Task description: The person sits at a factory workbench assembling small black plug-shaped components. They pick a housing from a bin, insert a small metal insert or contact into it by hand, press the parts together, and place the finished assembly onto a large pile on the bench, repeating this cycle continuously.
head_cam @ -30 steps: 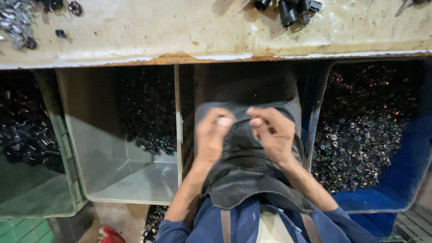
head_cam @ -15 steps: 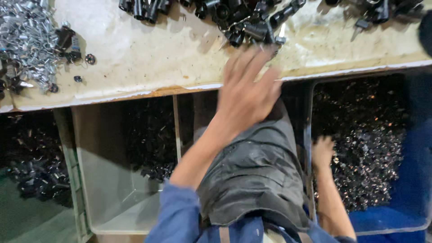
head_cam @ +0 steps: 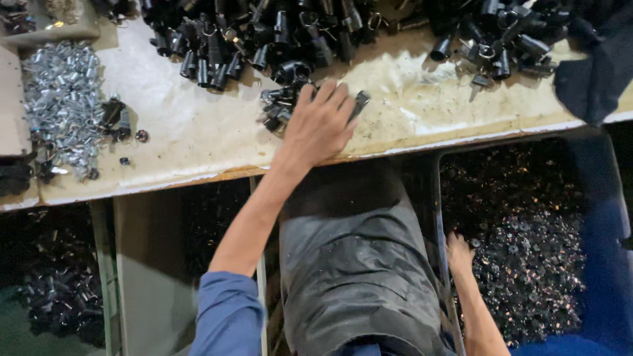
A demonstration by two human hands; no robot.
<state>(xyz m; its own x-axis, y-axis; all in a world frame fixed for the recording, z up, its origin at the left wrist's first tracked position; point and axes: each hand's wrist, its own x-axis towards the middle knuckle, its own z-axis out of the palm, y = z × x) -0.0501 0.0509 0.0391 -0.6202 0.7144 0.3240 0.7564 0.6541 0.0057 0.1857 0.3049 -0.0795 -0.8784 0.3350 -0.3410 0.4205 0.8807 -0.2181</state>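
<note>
The left hand (head_cam: 321,125) lies palm down, fingers spread, on a small cluster of black parts (head_cam: 280,109) at the near middle of the tabletop (head_cam: 198,142). It covers them, and whether any is pinched underneath cannot be told. Its forearm stretches far forward from a blue sleeve (head_cam: 227,316). Raking back from here could sweep loose parts off the near edge into the grey bin (head_cam: 155,264) below; a hasty grab could also catch several at once, since they lie tangled with the big black pile (head_cam: 264,39) farther back. To the right, the right hand (head_cam: 459,254) hangs low at the wall of the blue bin (head_cam: 603,250), fingertips in the small dark rings (head_cam: 527,244) (grip hidden), where a blind pinch may lift extras.
</note>
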